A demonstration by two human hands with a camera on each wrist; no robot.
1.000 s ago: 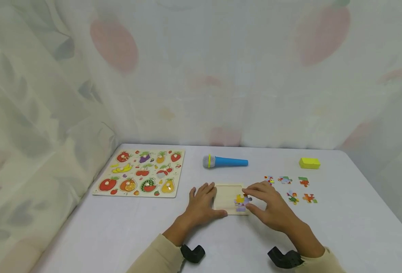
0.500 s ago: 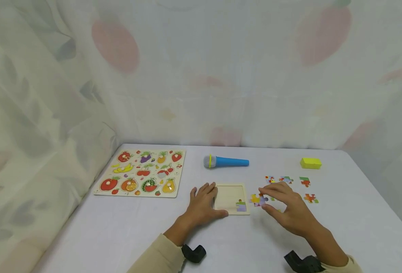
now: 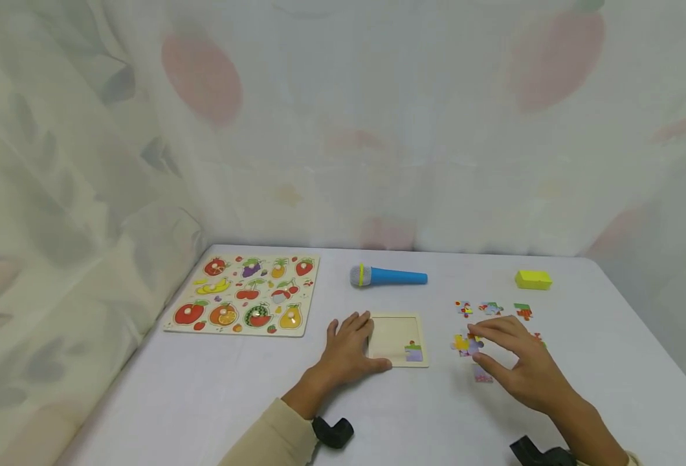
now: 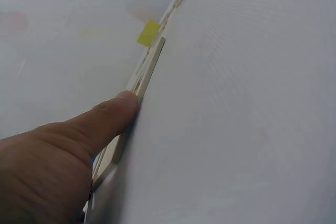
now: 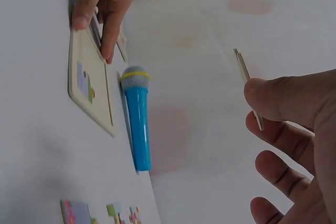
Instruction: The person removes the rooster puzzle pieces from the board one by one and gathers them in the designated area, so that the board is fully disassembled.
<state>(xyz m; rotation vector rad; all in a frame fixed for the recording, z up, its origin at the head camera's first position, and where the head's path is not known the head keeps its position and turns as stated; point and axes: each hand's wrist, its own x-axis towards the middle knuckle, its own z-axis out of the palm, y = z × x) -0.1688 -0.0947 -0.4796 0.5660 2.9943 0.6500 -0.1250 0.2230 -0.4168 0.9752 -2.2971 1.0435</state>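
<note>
My left hand point(image 3: 349, 353) rests at the left end of a shallow wooden puzzle tray point(image 3: 389, 327), fingers spread and thumb along the front edge. In the left wrist view the thumb point(image 4: 113, 113) touches the tray's side. One purple and green jigsaw piece point(image 3: 413, 351) lies in the tray's front right corner. My right hand point(image 3: 520, 362) pinches a yellow and purple jigsaw piece point(image 3: 463, 344) between thumb and fingertips. The right wrist view shows this piece point(image 5: 244, 69) edge-on, lifted off the table. A pinkish-purple piece point(image 3: 483, 374) lies below the right hand.
Several loose jigsaw pieces, among them a red and green one point(image 3: 523, 311), lie right of the tray. Behind it is a blue toy microphone point(image 3: 398, 277). A fruit peg board point(image 3: 241, 296) lies at the left, a yellow block point(image 3: 533, 280) at the back right.
My right hand has lifted the yellow and purple piece out of the tray and carried it right, over the loose pieces. The left hand has stayed at the tray.
</note>
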